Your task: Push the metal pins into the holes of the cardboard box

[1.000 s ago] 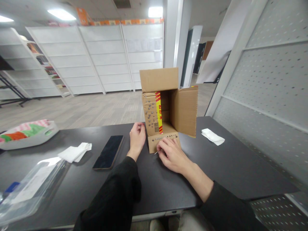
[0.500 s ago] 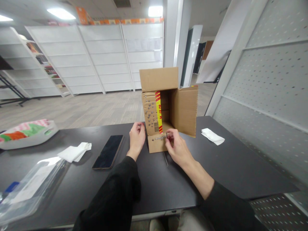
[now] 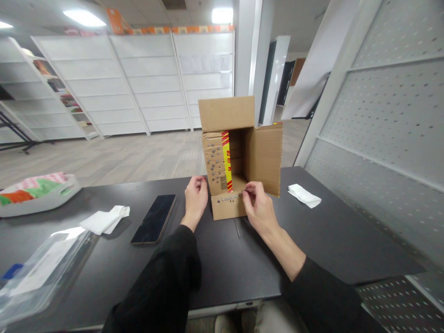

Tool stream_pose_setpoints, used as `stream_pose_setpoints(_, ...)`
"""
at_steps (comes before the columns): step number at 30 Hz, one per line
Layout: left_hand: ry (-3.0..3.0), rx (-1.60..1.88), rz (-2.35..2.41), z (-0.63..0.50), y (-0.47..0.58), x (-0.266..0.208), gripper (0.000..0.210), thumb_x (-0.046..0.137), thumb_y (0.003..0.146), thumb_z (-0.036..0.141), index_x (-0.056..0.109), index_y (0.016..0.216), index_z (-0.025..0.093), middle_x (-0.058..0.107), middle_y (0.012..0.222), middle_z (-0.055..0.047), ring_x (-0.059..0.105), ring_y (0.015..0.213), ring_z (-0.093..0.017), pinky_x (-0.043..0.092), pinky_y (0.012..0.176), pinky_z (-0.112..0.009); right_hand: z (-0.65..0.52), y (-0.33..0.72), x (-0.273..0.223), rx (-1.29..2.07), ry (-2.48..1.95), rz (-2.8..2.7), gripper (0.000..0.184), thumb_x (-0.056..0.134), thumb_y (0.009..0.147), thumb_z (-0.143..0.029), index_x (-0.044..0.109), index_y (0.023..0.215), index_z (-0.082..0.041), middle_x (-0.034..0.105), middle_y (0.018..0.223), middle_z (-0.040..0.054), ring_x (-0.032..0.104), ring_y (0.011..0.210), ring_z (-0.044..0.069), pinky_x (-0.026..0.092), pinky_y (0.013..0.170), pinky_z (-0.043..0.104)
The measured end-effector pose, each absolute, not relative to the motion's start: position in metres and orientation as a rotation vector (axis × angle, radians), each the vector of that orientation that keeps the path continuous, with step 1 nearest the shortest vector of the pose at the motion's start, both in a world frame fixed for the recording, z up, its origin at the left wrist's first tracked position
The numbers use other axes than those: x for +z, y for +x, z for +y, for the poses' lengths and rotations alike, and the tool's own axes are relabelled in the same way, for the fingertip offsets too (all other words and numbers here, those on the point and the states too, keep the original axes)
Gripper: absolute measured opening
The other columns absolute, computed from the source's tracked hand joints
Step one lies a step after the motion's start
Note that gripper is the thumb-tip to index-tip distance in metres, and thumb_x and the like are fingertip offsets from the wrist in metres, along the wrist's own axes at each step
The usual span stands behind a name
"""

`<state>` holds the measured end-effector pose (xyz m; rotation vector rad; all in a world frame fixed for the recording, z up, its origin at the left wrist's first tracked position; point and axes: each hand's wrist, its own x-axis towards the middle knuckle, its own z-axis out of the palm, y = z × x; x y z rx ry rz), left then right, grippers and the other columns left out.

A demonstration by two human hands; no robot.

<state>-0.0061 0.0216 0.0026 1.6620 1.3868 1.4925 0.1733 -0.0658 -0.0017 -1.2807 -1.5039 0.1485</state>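
Note:
A cardboard box (image 3: pixel 265 159) stands with its opening toward me, flaps spread. Its left flap (image 3: pixel 217 182) carries many grey round heads, perhaps screws, and a red-yellow tape strip. Along the lower flap (image 3: pixel 225 213) runs a row of small metal heads (image 3: pixel 229 199) with a few dark holes below. My right hand (image 3: pixel 259 206) is closed in a pinch at that row's right end; what its fingertips hold is too small to make out. Beside the box's left side, my left hand (image 3: pixel 196 196) is closed, its fingertips pinched together. A thin metal rod (image 3: pixel 237 227) sticks out under the lower flap.
On the dark table (image 3: pixel 215 273), a phone (image 3: pixel 154 219) and folded white tissue (image 3: pixel 106 219) lie left of my hands. Further left are a clear plastic case (image 3: pixel 45 273) and a white basket (image 3: pixel 67 194) with coloured cloth. Another tissue (image 3: pixel 304 195) lies right of the box.
My right hand has shifted a little right along the lower flap, uncovering more of the row. My left hand stays by the box. The view has shifted slightly.

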Motion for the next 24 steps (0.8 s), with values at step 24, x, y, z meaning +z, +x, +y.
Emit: stream_pose_setpoints(24, 1.67, 1.512, 1.388, 0.0245, -0.0076, -0.0014, 0.02, 0.051, 0.087, 0.035, 0.061, 0.089, 0.018, 0.064, 0.068, -0.002, 0.059, 0.062, -0.014, 0.041, 0.059, -0.024, -0.0671, 0.1741, 0.0014, 0.04, -1.294, -1.658, 0.011, 0.046, 0.09, -0.019, 0.056, 0.093, -0.021, 0.061, 0.09, 0.0069, 0.058, 0.084, 0.02, 0.046, 0.078, 0.034)
